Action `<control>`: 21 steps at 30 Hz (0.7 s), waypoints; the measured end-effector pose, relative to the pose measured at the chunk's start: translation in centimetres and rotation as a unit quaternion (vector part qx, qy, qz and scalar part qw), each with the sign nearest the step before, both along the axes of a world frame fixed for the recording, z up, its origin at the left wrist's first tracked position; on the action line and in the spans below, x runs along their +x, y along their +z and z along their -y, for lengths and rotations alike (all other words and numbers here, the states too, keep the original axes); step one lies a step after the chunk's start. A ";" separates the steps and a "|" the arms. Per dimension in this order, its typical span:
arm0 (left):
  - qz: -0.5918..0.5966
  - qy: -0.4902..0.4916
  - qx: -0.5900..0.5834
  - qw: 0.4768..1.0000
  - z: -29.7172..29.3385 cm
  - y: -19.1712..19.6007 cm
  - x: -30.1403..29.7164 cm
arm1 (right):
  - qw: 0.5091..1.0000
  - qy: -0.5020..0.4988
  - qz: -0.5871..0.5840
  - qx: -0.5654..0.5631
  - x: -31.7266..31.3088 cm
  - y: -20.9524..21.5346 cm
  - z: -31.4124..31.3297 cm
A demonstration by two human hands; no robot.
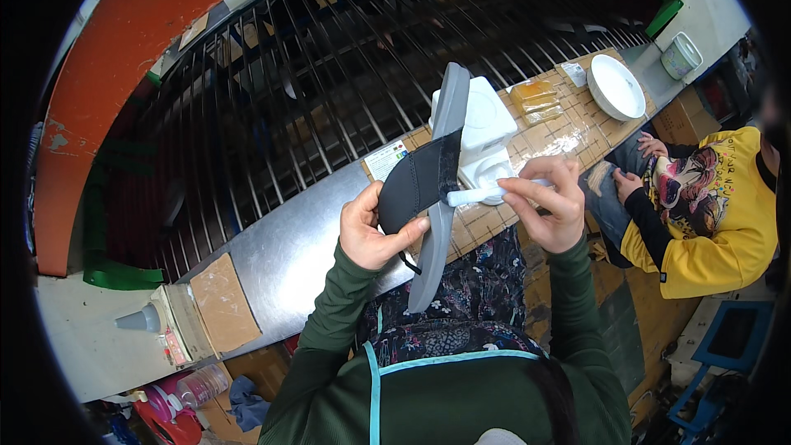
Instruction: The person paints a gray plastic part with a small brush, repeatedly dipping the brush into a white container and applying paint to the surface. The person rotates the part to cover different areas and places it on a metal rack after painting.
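Note:
My left hand (368,231) is closed round the black upper of a slide sandal (418,177), its thumb on the strap's near edge. The sandal is turned on its side, and its grey sole (442,247) runs up and down in view. Between thumb and fingers of my right hand (554,204) is a slim, pale brush (475,196). The brush's tip meets the sandal where the strap joins the sole. A white plastic container (484,125) stands just behind the sandal, partly hidden by it.
A cardboard-covered ledge (461,231) holds an amber block (535,101) and a white bowl (616,86). Beyond lies a rack of metal rollers (329,91). A seated person in yellow (709,214) is at the right. A brown board (225,305) lies on the metal ledge at left.

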State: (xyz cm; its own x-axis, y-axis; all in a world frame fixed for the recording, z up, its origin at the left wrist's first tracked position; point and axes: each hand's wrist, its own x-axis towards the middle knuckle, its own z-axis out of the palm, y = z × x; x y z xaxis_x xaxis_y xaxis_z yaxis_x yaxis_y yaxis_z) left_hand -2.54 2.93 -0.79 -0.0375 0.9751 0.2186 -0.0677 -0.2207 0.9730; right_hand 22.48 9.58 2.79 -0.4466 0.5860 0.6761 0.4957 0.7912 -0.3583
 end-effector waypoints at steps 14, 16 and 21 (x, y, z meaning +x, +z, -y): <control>0.043 -0.025 -0.043 0.998 0.1 0.2 0.0 | 0.993 -0.071 -0.092 -0.018 -0.5 -0.1 0.0; 0.043 -0.030 -0.044 0.998 0.2 0.2 0.0 | 0.991 -0.095 -0.092 0.009 -0.6 0.0 -0.2; 0.039 -0.039 -0.051 0.997 0.4 0.3 0.2 | 0.989 -0.117 -0.069 0.056 -0.9 0.4 -0.3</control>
